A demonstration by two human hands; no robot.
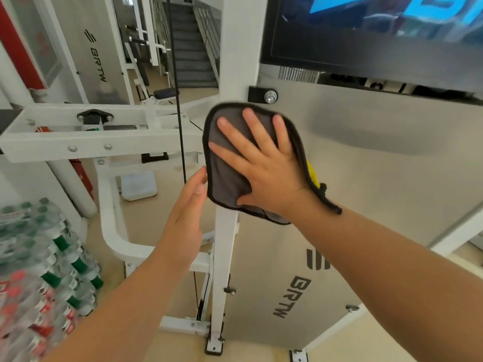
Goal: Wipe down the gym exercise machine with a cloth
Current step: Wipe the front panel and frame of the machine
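Note:
A grey cloth (227, 176) with a black hem and a yellow underside lies flat against the white upright post (224, 257) of the gym machine, where it meets the grey panel (379, 184) marked BRTW. My right hand (264, 163) presses on the cloth with its fingers spread wide. My left hand (187, 215) hovers just left of the post with fingers straight and together, its fingertips beside the cloth's left edge, holding nothing.
A dark screen (366, 35) hangs above the panel. A black cable (180, 126) runs down left of the post. White frame beams (99, 137) stretch leftward. Packs of water bottles (39, 270) are stacked at lower left. Stairs (190, 43) rise in the background.

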